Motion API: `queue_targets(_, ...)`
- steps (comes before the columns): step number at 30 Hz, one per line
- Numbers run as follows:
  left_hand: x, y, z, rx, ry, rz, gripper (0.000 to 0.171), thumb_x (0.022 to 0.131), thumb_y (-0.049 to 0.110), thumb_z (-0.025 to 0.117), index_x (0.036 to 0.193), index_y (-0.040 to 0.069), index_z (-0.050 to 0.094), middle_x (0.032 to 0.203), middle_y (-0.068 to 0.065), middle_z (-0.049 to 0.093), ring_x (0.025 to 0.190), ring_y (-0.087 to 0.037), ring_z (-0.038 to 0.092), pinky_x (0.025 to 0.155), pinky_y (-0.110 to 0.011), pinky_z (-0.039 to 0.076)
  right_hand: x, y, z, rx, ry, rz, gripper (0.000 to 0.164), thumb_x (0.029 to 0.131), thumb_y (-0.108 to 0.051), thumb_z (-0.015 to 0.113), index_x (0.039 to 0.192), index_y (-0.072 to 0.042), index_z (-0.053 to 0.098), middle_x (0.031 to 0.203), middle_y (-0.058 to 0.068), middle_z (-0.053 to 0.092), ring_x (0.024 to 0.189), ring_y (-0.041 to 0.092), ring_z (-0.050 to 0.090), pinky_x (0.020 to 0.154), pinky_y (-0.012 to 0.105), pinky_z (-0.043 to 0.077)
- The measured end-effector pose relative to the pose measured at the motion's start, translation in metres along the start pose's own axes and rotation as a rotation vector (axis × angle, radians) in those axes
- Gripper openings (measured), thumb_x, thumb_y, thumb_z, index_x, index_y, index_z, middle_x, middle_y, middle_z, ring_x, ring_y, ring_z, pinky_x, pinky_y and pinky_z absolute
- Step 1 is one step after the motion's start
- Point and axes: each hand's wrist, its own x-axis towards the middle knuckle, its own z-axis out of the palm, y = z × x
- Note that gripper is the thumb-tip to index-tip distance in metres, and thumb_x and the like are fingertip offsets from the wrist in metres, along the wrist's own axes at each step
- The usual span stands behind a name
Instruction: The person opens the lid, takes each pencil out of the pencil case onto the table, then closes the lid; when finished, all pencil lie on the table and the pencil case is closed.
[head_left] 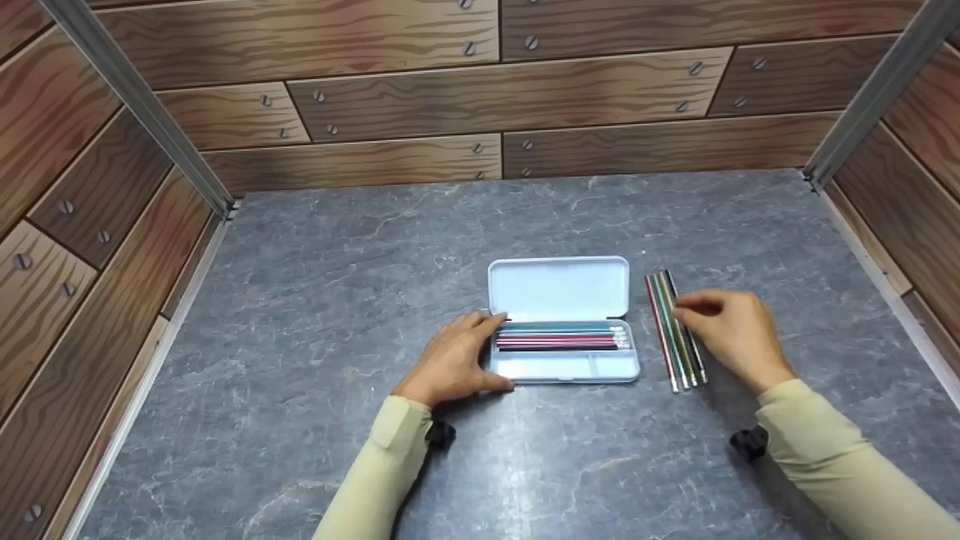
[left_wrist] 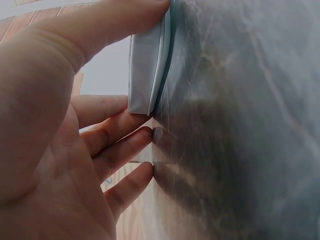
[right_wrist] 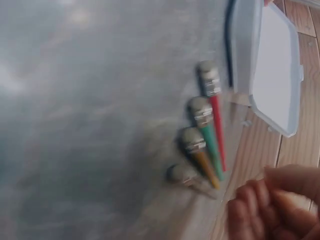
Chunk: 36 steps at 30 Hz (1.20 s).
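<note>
Two hands work on the bench point(head_left: 315, 420). At the left, the left hand point(head_left: 457, 360) grips the end of a pencil case point(head_left: 544, 366), thumb at the near edge and fingers at the far side. The case's lid point(head_left: 559, 289) is folded back. Inside, a row of pencils point(head_left: 555, 339) lies lengthwise in the rear compartment, erasers to the right; that part looks done. Right of the case, four loose pencils point(head_left: 671, 330) lie side by side on the bench, apparently what is left to store. Farthest right, the right hand point(head_left: 731, 334) has its fingers curled over the darkest one; I cannot tell whether its grip holds it.
</note>
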Motion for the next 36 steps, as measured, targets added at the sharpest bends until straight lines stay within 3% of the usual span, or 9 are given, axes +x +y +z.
queue_targets(3, 0.000, 0.000, 0.000, 0.000, 0.000, 0.004, 0.106, 0.083, 0.047, 0.098, 0.171, 0.013, 0.048, 0.153, -0.012, 0.063, 0.145, -0.031, 0.058, 0.126, -0.052, 0.047, 0.005, -0.012, 0.006, 0.104, -0.015, -0.084, 0.026, 0.099, -0.014, 0.085, 0.121, -0.002, 0.085, 0.118, 0.021, 0.085, 0.100, 0.006, 0.077, 0.083, 0.004, 0.049)
queue_targets(6, 0.000, 0.000, 0.001, 0.001, 0.006, 0.005, 0.107, 0.083, 0.047, 0.099, 0.171, 0.013, 0.049, 0.153, -0.012, 0.063, 0.145, -0.031, 0.058, 0.126, -0.051, 0.048, 0.008, -0.023, 0.016, 0.202, -0.087, -0.137, 0.026, 0.099, -0.010, 0.084, 0.122, 0.000, 0.084, 0.120, 0.022, 0.084, 0.094, -0.013, 0.068, 0.085, 0.002, 0.052)
queue_targets(8, 0.000, 0.000, 0.001, 0.001, 0.010, 0.006, 0.107, 0.082, 0.047, 0.099, 0.170, 0.012, 0.049, 0.152, -0.011, 0.063, 0.144, -0.031, 0.059, 0.126, -0.051, 0.048, 0.009, -0.029, 0.024, 0.246, -0.155, -0.168, 0.026, 0.098, -0.007, 0.084, 0.123, 0.000, 0.084, 0.121, 0.022, 0.083, 0.096, -0.011, 0.069, 0.087, 0.005, 0.055)
queue_targets(11, -0.001, 0.000, 0.001, -0.003, 0.008, 0.005, 0.107, 0.082, 0.046, 0.099, 0.170, 0.012, 0.049, 0.153, -0.011, 0.063, 0.144, -0.031, 0.059, 0.127, -0.051, 0.047, 0.007, -0.035, 0.037, 0.250, -0.255, -0.230, 0.025, 0.096, -0.004, 0.085, 0.122, -0.001, 0.084, 0.120, 0.018, 0.084, 0.101, 0.004, 0.076, 0.090, 0.010, 0.059)
queue_targets(14, -0.001, 0.001, 0.001, -0.001, 0.004, 0.000, 0.107, 0.082, 0.046, 0.099, 0.170, 0.013, 0.049, 0.155, -0.012, 0.062, 0.145, -0.031, 0.058, 0.128, -0.051, 0.047, 0.004, -0.038, 0.049, 0.204, -0.333, -0.307, 0.024, 0.096, -0.003, 0.085, 0.120, -0.002, 0.085, 0.116, 0.013, 0.085, 0.103, 0.019, 0.080, 0.093, 0.020, 0.064)
queue_targets(17, 0.000, 0.001, 0.001, -0.002, 0.003, -0.007, 0.107, 0.082, 0.046, 0.099, 0.170, 0.013, 0.049, 0.157, -0.012, 0.062, 0.148, -0.031, 0.057, 0.129, -0.051, 0.045, 0.002, -0.041, 0.057, 0.138, -0.372, -0.380, 0.024, 0.095, -0.002, 0.085, 0.119, -0.004, 0.085, 0.114, 0.009, 0.086, 0.104, 0.026, 0.081, 0.095, 0.032, 0.067)
queue_targets(20, 0.000, 0.001, 0.000, -0.004, 0.005, -0.006, 0.107, 0.082, 0.046, 0.099, 0.170, 0.013, 0.049, 0.157, -0.012, 0.062, 0.148, -0.031, 0.057, 0.130, -0.051, 0.045, 0.002, -0.041, 0.060, 0.075, -0.378, -0.436, 0.025, 0.094, -0.002, 0.086, 0.119, -0.006, 0.085, 0.113, 0.007, 0.086, 0.103, 0.027, 0.082, 0.094, 0.041, 0.068)
queue_targets(25, 0.000, 0.001, -0.001, 0.015, 0.018, 0.009, 0.107, 0.082, 0.046, 0.100, 0.170, 0.012, 0.049, 0.153, -0.011, 0.063, 0.144, -0.031, 0.059, 0.127, -0.051, 0.047, 0.000, -0.040, 0.061, 0.018, -0.382, -0.493, 0.022, 0.097, -0.004, 0.085, 0.118, -0.010, 0.086, 0.111, 0.004, 0.085, 0.102, 0.024, 0.081, 0.092, 0.042, 0.067)
queue_targets(36, -0.001, 0.001, 0.000, 0.008, 0.012, -0.008, 0.108, 0.081, 0.047, 0.099, 0.170, 0.013, 0.049, 0.154, -0.012, 0.063, 0.146, -0.031, 0.058, 0.128, -0.052, 0.046, 0.002, -0.040, 0.063, 0.058, -0.429, -0.426, 0.018, 0.095, -0.001, 0.082, 0.111, -0.009, 0.085, 0.102, 0.003, 0.082, 0.091, 0.006, 0.070, 0.083, 0.027, 0.060)
